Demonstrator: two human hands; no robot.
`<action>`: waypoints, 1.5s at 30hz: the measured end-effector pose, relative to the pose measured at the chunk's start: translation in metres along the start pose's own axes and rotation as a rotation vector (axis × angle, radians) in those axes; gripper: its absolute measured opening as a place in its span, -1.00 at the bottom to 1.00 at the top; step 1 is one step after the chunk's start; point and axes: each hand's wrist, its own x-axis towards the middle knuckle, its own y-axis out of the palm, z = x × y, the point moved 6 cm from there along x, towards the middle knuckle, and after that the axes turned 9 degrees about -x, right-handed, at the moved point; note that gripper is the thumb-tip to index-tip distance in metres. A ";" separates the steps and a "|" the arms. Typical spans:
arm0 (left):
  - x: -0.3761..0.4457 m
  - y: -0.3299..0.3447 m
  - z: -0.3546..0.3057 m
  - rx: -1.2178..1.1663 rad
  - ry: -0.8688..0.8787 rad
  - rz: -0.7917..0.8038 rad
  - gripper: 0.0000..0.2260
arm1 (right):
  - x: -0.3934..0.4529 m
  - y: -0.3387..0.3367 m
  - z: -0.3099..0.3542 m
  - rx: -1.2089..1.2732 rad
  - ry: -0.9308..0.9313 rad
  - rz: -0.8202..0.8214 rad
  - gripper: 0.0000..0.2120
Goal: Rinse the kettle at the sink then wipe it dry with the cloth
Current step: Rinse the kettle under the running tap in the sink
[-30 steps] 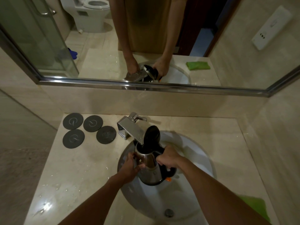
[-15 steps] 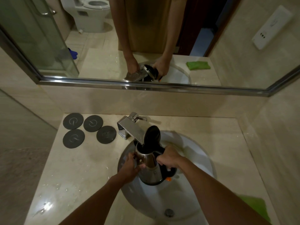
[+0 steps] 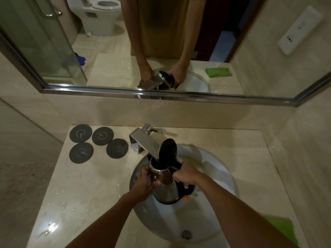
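Observation:
A steel kettle (image 3: 165, 187) with a black handle and an orange switch hangs over the white sink (image 3: 220, 169), its black lid (image 3: 168, 148) flipped open. Its mouth sits right under the spout of the chrome tap (image 3: 144, 141). My right hand (image 3: 186, 173) grips the black handle. My left hand (image 3: 145, 185) holds the kettle's left side, thumb on the steel body. A green cloth (image 3: 281, 228) lies on the counter at the near right, partly behind my right forearm.
Several dark round coasters (image 3: 100, 143) lie on the beige counter (image 3: 86, 192) left of the tap. Water drops dot the counter's near left. The sink drain (image 3: 186, 234) is near the front. A mirror (image 3: 161, 42) spans the wall above.

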 end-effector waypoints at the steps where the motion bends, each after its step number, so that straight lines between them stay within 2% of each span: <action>1: 0.000 0.000 0.000 -0.001 -0.004 0.000 -0.53 | 0.000 0.000 0.000 0.001 -0.001 0.002 -0.95; 10: 0.002 -0.001 0.005 0.011 -0.042 -0.004 -0.47 | 0.001 0.002 -0.003 0.015 0.003 0.007 -0.95; 45: 0.003 0.003 0.004 -0.024 -0.047 0.004 -0.50 | 0.002 0.004 -0.010 0.022 0.014 0.018 -0.89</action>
